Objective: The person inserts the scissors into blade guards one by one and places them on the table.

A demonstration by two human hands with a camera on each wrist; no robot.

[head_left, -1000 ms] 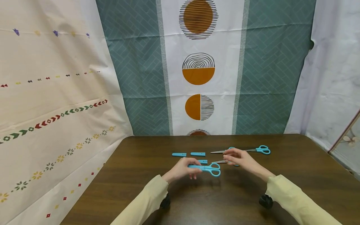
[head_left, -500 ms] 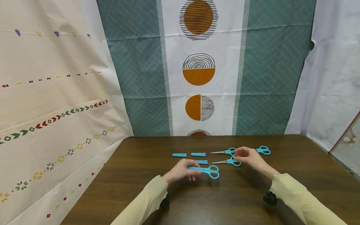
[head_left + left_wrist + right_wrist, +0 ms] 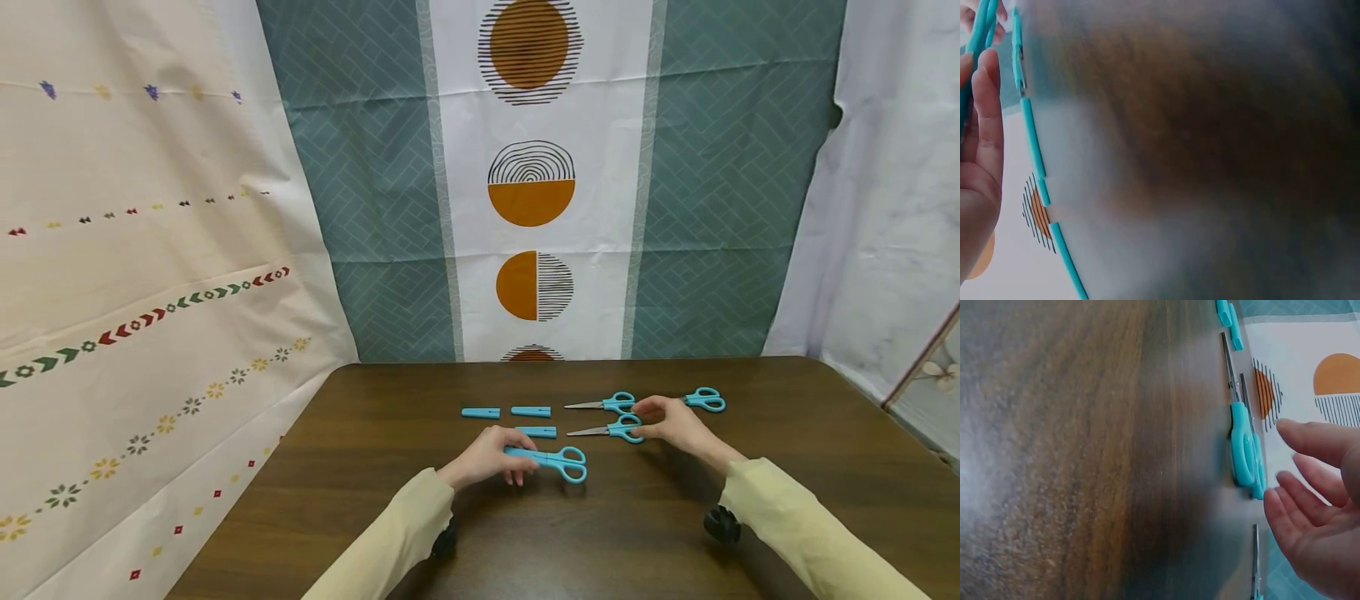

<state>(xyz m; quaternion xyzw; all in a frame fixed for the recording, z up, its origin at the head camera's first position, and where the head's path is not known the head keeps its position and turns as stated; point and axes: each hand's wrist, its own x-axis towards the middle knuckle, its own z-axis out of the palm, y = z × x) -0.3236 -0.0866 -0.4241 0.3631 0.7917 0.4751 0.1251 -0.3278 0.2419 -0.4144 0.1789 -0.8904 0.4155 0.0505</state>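
My left hand (image 3: 487, 455) grips a pair of light blue scissors (image 3: 552, 460) by its blade end, which a blue sheath covers. The ring handles point right, above the table. In the left wrist view, thumb and fingers close on the scissors (image 3: 979, 34) at the edge. My right hand (image 3: 672, 427) hovers with fingers loosely bent and nothing between them. Its fingertips are right beside the handles of the nearer scissors (image 3: 624, 428) and the farther scissors (image 3: 619, 402). Those blades are bare and point left. The right wrist view shows thumb and fingers apart, near the handles (image 3: 1244, 447).
Another pair of scissors (image 3: 707, 399) lies farther right, its blades partly hidden behind the right hand. Three blue sheaths lie left of the scissors: one at the left (image 3: 480, 412), one beside it (image 3: 531, 411) and a nearer one (image 3: 537, 432). Patterned cloths hang behind the brown table (image 3: 600, 533).
My right hand has moved right from over the two middle scissors to beside their handles, uncovering them. The left hand keeps its grip, and the held scissors have tilted and dropped slightly.
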